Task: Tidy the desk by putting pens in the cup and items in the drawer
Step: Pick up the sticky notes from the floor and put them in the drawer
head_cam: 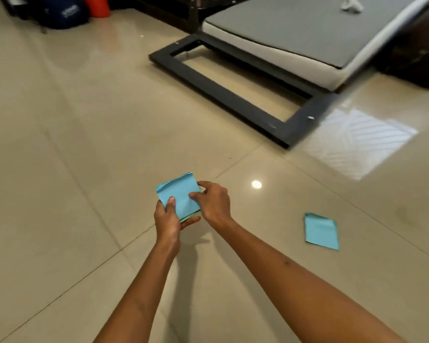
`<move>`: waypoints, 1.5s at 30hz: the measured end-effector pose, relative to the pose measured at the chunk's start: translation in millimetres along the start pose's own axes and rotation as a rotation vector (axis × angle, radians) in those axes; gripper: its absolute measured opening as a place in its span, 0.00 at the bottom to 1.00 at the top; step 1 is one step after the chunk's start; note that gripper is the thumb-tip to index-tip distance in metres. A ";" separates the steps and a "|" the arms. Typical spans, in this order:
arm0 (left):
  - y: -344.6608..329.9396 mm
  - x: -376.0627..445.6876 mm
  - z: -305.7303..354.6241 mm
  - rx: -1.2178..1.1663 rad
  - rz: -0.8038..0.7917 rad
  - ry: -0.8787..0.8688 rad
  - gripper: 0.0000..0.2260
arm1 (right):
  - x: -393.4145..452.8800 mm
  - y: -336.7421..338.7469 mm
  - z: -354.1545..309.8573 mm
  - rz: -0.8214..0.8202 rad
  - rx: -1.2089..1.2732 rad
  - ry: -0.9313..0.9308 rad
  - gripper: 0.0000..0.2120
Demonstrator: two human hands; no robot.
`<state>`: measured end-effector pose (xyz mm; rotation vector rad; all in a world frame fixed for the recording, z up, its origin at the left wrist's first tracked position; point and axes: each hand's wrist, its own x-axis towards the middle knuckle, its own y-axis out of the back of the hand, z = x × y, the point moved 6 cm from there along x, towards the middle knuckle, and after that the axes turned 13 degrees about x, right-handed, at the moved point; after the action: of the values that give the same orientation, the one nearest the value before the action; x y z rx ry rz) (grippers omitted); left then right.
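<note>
Over the tiled floor (84, 169), both hands pinched a blue sticky-note pad (180, 196): left hand (167, 219) beneath, right hand (212, 201) at its edge. At three o'clock another blue pad (321, 231) lay uncollected (no cup or drawer visible), so tidying looked unfinished.

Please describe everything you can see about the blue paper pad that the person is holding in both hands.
The blue paper pad is a small square stack of light blue sheets, like sticky notes, with a thin greenish layer showing at its lower edge. The top sheet is creased and its far corners curl up. It is held above the tiled floor, tilted. The left hand supports it from below, thumb pressing on top; the right hand pinches its right edge.
</note>
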<state>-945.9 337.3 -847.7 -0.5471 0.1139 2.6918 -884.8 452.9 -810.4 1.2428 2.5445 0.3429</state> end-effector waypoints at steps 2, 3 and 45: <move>-30.2 -9.4 -3.6 0.019 -0.057 -0.002 0.13 | -1.4 31.7 8.0 0.051 -0.011 -0.009 0.20; -45.8 -15.7 -4.7 0.028 -0.085 -0.001 0.13 | -2.6 49.1 12.0 0.075 -0.018 -0.015 0.20; -205.2 -82.5 -54.3 0.352 -0.451 0.009 0.10 | -31.8 266.2 202.9 0.624 -0.130 -0.612 0.14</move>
<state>-776.4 488.3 -865.9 -0.4155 0.4060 2.1660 -600.2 604.8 -905.3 1.7407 1.5746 0.2017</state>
